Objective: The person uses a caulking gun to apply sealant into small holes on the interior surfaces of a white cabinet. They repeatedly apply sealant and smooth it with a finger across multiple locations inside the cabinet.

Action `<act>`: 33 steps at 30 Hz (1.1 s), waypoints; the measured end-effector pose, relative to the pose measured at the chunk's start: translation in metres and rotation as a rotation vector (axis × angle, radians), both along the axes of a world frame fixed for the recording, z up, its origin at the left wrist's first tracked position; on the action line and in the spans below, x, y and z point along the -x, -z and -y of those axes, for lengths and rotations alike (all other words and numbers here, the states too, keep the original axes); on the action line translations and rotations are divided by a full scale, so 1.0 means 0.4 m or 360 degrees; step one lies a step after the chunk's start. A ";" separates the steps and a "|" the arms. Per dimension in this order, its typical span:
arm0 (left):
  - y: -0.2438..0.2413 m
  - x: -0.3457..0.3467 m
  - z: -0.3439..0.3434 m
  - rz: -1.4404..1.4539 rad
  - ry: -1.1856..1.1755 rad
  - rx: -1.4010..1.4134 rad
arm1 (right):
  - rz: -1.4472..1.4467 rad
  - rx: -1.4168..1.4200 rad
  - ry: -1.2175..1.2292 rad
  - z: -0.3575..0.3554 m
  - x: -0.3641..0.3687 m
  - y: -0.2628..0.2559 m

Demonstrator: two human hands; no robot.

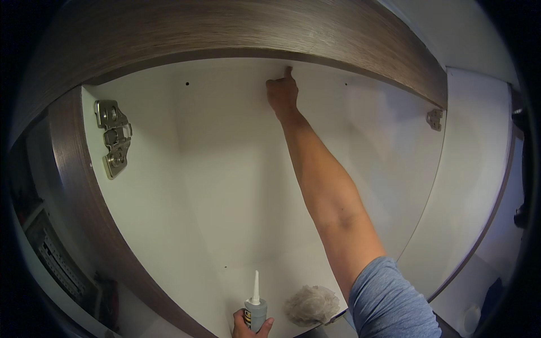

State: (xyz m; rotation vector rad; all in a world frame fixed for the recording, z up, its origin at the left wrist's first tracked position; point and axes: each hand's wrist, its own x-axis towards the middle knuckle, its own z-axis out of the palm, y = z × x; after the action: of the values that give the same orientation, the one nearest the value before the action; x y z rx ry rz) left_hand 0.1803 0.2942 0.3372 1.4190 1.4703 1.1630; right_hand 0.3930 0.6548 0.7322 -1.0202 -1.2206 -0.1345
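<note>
My right hand [283,91] reaches deep into a white cabinet, its arm stretched up from the lower right. One finger points up and touches the cabinet's inner surface near the top edge; the other fingers are curled, and I see nothing held in them. At the bottom, my left hand [252,327] grips a grey sealant cartridge [256,314] with its white tapered nozzle [256,287] pointing up. Right of the cartridge lies a crumpled, whitish translucent bundle [312,306].
A wood-grain panel [236,29] crosses the top, and a wood-grain edge [127,249] runs down the left. Metal hinge parts [113,139] are fixed on the left inner wall, with a smaller hinge plate [434,120] at right. A white door panel [473,169] stands at the right.
</note>
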 end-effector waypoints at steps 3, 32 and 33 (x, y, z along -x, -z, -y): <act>0.003 0.001 0.001 -0.0019 -0.0014 -0.0004 | 0.0000 0.0008 0.0000 0.009 0.033 0.003; 0.001 -0.003 -0.007 -0.0006 -0.0033 -0.0005 | -0.0229 -0.0251 -0.0624 -0.103 -0.217 -0.025; 0.001 -0.001 -0.007 -0.0007 -0.0020 0.0003 | -0.0151 -0.0250 -0.0322 -0.112 -0.184 -0.022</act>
State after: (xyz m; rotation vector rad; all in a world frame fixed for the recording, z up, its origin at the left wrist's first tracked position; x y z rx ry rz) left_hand 0.1808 0.2970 0.3370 1.4140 1.4847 1.1669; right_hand 0.4667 0.6997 0.7411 -0.7545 -1.1997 -0.0231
